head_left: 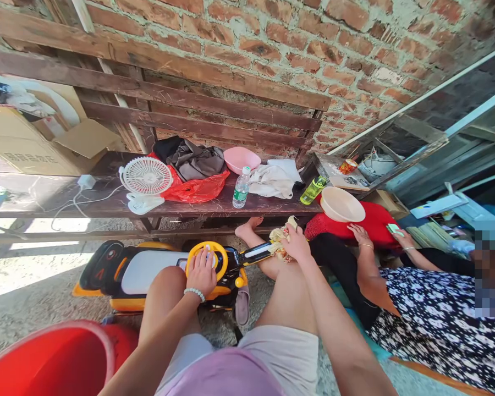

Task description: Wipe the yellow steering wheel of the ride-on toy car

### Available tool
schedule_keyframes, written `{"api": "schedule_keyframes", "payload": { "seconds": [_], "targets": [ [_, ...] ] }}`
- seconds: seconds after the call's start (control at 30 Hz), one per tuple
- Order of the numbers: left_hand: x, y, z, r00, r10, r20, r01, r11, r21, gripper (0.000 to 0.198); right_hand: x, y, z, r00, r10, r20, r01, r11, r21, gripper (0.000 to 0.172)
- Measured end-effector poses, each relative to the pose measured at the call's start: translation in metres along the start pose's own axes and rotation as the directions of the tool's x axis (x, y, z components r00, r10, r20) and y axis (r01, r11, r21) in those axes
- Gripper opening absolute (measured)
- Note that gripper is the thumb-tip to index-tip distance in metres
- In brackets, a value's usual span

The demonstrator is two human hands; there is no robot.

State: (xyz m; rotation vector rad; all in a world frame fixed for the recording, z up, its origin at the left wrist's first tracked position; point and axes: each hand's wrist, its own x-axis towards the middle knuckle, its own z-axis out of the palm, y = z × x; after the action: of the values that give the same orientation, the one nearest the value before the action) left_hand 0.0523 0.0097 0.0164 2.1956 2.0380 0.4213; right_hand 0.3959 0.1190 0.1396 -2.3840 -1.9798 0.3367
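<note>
My left hand [201, 272] rests over the yellow steering wheel [206, 259] of a yellow-and-black toy ride-on car [148, 275], with its fingers curled on the rim. My right hand [296, 245] grips a pale yellow bundle [279, 243], possibly husked corn, though the picture does not settle it. The bundle lies just past the end of the car's black handle [256, 253]. A bare foot [247, 225] shows beyond the handle. Part of the car's front is hidden behind my left arm and knee.
A person in a floral dress [429, 308] sits to the right beside a beige bowl [342, 204] and red cushion [355, 225]. A wooden bench [218, 208] holds a white fan [146, 176], water bottle [241, 188] and pink basin [242, 159]. A red bucket [49, 357] stands front left.
</note>
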Motion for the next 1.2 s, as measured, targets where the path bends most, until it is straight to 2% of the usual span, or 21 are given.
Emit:
{"api": "schedule_keyframes", "payload": {
  "seconds": [0.1, 0.23, 0.47, 0.67, 0.87, 1.03, 1.2],
  "targets": [
    [-0.001, 0.000, 0.000, 1.000, -0.004, 0.001, 0.004, 1.000, -0.008, 0.064, 0.013, 0.008, 0.019, 0.998, 0.061, 0.022, -0.062, 0.996, 0.066, 0.063],
    [-0.002, 0.001, -0.001, 1.000, -0.004, -0.004, 0.004, 1.000, -0.013, 0.066, 0.023, 0.013, 0.045, 0.978, 0.209, -0.024, -0.197, 0.948, 0.250, 0.056],
    [-0.002, 0.002, -0.003, 1.000, -0.001, 0.002, 0.001, 1.000, -0.001, 0.066, 0.041, 0.018, 0.048, 0.957, 0.291, 0.002, -0.274, 0.899, 0.341, 0.049],
    [-0.003, 0.000, -0.001, 1.000, 0.008, -0.017, -0.008, 1.000, -0.028, 0.074, 0.026, 0.010, 0.054, 0.927, 0.370, -0.056, -0.333, 0.883, 0.330, 0.058],
    [-0.001, 0.000, 0.000, 1.000, -0.003, -0.025, 0.003, 1.000, -0.028, 0.068, -0.004, 0.004, 0.056, 0.924, 0.340, -0.176, -0.310, 0.933, 0.181, 0.057],
    [-0.001, -0.002, 0.001, 1.000, 0.004, -0.023, -0.005, 1.000, -0.027, 0.065, -0.013, -0.004, 0.042, 0.939, 0.327, -0.110, -0.325, 0.945, 0.036, 0.053],
    [-0.001, -0.003, 0.001, 1.000, 0.008, -0.018, -0.008, 1.000, -0.022, 0.064, -0.021, -0.009, 0.028, 0.953, 0.303, -0.005, -0.303, 0.953, 0.009, 0.048]
  ]
}}
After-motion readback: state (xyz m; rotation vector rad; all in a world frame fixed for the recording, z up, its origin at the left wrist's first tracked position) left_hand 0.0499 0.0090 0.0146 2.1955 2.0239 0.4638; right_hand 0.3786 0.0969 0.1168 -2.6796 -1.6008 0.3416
